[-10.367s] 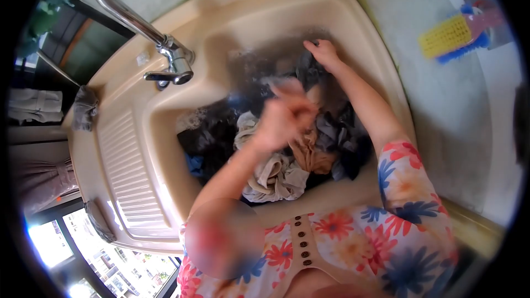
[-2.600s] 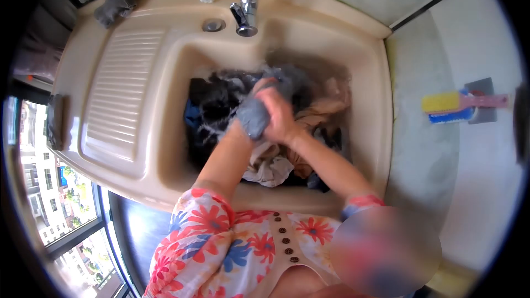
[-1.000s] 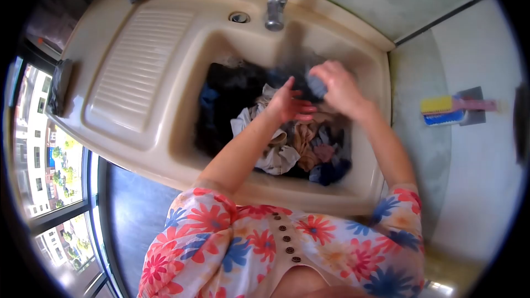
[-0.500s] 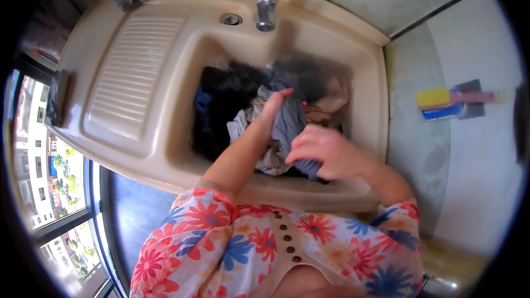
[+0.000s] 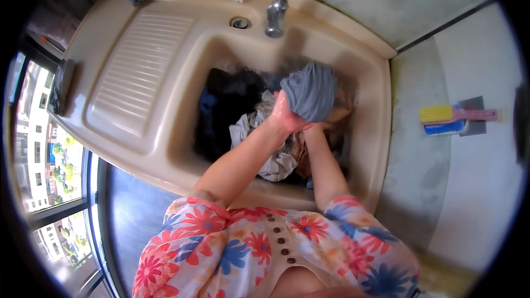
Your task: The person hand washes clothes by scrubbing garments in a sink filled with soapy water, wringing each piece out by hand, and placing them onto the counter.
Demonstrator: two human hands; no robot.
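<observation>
Where the forearms (image 5: 243, 154) converge, the left hand (image 5: 284, 112) clasps grey cloth (image 5: 313, 92) obscuring the right hand's (image 5: 313, 126) grip.

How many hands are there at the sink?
2. The left hand is at the near left side of the bunched grey cloth, over the sink. The right hand is at the cloth's near edge, mostly hidden.

Daylight glares through the window (image 5: 38, 154) left of the sink (image 5: 182, 94), bleaching parts of the view. Pale glints lie along the sink's left edge, while shadow swallows detail in the dark clothes (image 5: 229, 102) inside it. The grey cloth (image 5: 313, 92) above it is fairly crisp; black-rimmed fisheye distortion bows the sink's outline.
</observation>
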